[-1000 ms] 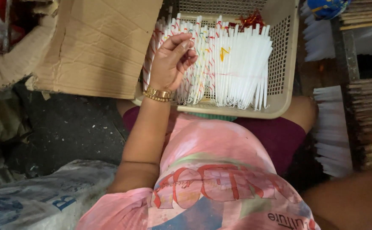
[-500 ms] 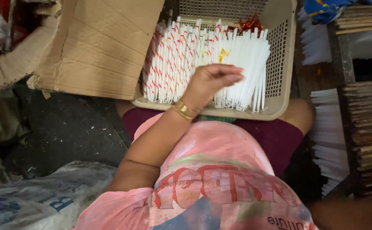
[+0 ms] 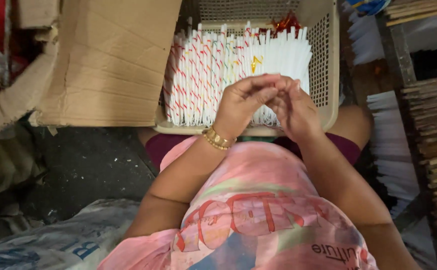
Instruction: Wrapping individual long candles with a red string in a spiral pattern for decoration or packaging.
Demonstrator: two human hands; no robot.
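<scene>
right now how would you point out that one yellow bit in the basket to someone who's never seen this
Start at the beige mesh basket on the person's lap, packed with upright white sticks. Just above the joined hands, a small yellow piece sits among the stick tops. Its neighbours are plain white or red-striped; it alone is yellow.

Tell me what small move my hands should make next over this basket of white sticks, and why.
Probably part the fingertips slightly to check the grip: left hand and right hand meet above the plastic basket of white sticks, and whatever they pinch is hidden.
</scene>
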